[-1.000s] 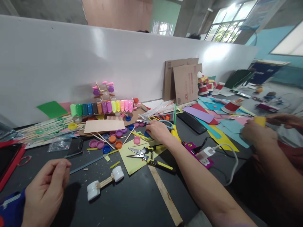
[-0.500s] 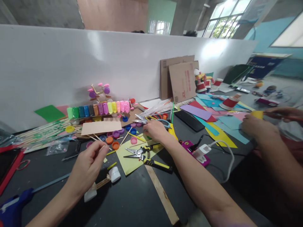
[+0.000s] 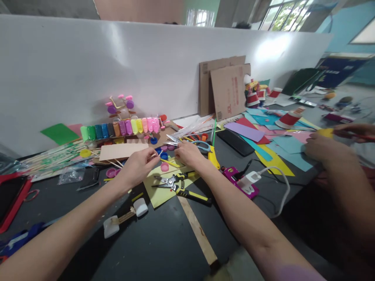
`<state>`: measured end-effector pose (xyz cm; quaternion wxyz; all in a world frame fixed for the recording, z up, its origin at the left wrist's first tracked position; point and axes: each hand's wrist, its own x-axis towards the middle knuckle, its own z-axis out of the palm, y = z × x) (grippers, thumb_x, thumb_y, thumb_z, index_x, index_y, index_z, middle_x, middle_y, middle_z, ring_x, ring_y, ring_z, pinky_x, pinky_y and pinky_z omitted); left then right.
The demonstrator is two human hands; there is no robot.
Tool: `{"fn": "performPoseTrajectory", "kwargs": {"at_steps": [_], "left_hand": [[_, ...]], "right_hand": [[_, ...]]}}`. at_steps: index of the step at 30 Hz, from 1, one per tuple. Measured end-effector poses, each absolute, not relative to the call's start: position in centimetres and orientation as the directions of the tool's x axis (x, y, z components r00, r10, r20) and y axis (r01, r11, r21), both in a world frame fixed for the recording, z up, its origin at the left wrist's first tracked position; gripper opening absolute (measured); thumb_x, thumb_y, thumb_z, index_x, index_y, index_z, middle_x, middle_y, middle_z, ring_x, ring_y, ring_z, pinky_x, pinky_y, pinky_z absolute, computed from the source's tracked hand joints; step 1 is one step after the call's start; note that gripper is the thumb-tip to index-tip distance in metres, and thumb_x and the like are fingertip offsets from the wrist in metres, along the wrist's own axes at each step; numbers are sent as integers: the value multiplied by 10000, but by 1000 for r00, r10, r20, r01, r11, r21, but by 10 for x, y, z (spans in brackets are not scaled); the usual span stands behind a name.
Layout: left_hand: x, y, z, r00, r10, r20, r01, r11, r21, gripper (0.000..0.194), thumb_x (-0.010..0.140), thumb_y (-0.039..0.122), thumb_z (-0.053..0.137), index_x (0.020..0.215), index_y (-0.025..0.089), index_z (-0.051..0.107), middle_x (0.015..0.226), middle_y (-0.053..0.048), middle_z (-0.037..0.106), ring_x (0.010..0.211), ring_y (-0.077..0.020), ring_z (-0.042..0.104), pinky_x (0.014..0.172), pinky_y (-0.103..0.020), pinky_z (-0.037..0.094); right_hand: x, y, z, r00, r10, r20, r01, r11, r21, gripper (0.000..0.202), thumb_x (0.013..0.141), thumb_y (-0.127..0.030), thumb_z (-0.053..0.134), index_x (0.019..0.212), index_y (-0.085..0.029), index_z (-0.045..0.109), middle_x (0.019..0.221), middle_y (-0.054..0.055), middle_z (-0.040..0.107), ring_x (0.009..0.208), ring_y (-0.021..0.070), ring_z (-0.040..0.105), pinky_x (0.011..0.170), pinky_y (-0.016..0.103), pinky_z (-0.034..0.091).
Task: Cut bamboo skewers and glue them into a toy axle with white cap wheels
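My left hand (image 3: 142, 166) pinches a thin wooden stick (image 3: 157, 155) above the coloured caps. My right hand (image 3: 187, 154) is closed beside the light-blue-handled scissors (image 3: 203, 146); what its fingers grip is hidden. Just below the hands, black and yellow pliers (image 3: 172, 182) lie on a yellow-green sheet (image 3: 155, 195). A pink cap (image 3: 164, 167) sits between my hands. Nearer to me are two white blocks (image 3: 140, 207) joined by sticks (image 3: 126, 217). A tan card strip (image 3: 123, 151) lies behind my left hand.
A wooden strip (image 3: 199, 230) lies at the front. Clay packs (image 3: 120, 128) stand in a row at the back. A purple power strip (image 3: 240, 183) with a white plug is at the right, near another person's hands (image 3: 325, 146). A blue glue gun (image 3: 20, 240) is at the left.
My left hand has moved right and away from me, toward my right hand, and now pinches a stick. My right hand has barely moved. The view has tilted down slightly.
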<state>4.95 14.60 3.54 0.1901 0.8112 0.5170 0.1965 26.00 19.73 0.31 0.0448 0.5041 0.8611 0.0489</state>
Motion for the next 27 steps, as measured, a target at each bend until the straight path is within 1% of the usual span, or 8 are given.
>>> {"fn": "performPoseTrajectory", "kwargs": {"at_steps": [5,7,10,13,17,21,24,27], "left_hand": [[48,123,44,514,857,-6,818,-489,302,152,904,312,566,893,198,667,717,-35,685,696,-214,635,613,-281,381],[48,109,44,560,825,-72,816,-534,224,98,870,254,615,846,192,687,745,-70,723,720,-247,673,606,-288,400],[49,92,44,598,788,-147,801,-580,151,106,858,219,627,788,184,697,732,-89,746,697,-262,704,583,-288,434],[54,80,44,609,777,-159,793,-598,114,116,876,218,609,819,182,703,817,-104,770,763,-260,729,625,-292,482],[53,76,53,552,828,-99,834,-545,92,240,953,366,526,916,183,676,822,-98,763,779,-245,732,640,-288,501],[27,80,61,381,924,31,922,-382,69,344,1036,349,302,1052,171,595,842,-87,747,734,-214,714,631,-285,481],[-11,85,59,251,962,109,964,-259,62,330,1040,321,279,1007,188,579,824,-59,731,756,-206,699,639,-283,454],[-49,85,57,152,975,164,985,-163,59,324,1028,279,278,921,198,573,851,-63,718,767,-210,681,644,-290,432]], "right_hand": [[259,198,2,-443,897,12,890,437,129,304,965,-332,594,1232,-188,604,1274,105,613,1051,226,639,885,434,556],[259,197,1,-420,907,27,902,414,121,315,961,-332,602,1234,-176,603,1269,110,614,1051,229,640,883,434,557],[258,194,2,-396,916,62,916,390,94,322,957,-332,607,1236,-170,601,1267,112,614,1052,232,640,884,437,556],[256,190,5,-389,917,90,921,386,51,323,959,-334,604,1242,-178,596,1262,101,617,1050,233,642,878,444,558],[254,188,8,-425,900,98,904,428,-11,323,958,-337,608,1235,-172,596,1235,93,627,1026,227,650,858,439,566],[254,189,9,-451,883,131,885,461,-57,197,963,-300,582,1065,-158,673,1047,73,703,917,209,670,783,373,545],[252,189,10,-468,870,154,872,483,-84,172,938,-249,567,901,-172,716,902,81,741,851,239,676,684,326,465],[250,185,16,-494,856,152,852,511,-114,183,922,-252,564,852,-182,718,865,82,748,806,240,669,644,305,411]]}}
